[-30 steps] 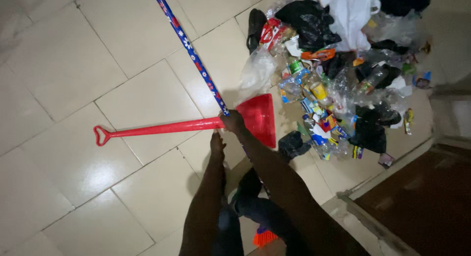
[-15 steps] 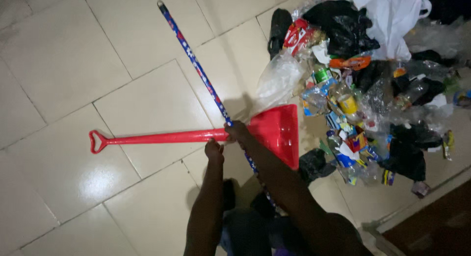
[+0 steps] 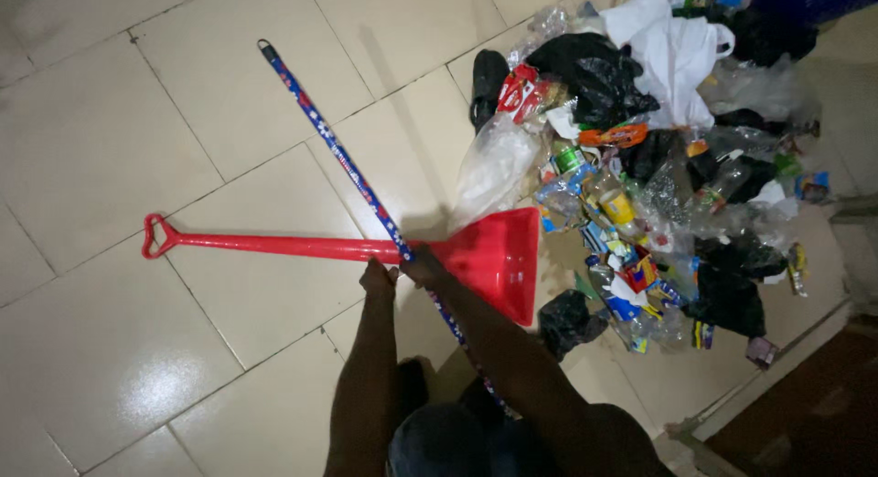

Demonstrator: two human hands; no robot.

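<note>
Red plastic is showing where the long-handled dustpan (image 3: 476, 257) is lying on the tiled floor (image 3: 137, 367), its scoop sitting just beyond the fingers and touching the rubbish heap (image 3: 640, 166). Both the left hand (image 3: 378, 278) and right hand (image 3: 422, 265) are closing around its shaft, where the patterned broomstick (image 3: 338, 157) is crossing under them. That stick is likely getting snagged, and I judge loose bags could be sliding off the shallow scoop.

Both arms bare to the shoulder, no sleeves, watch or rings visible; dark clothing below
</note>
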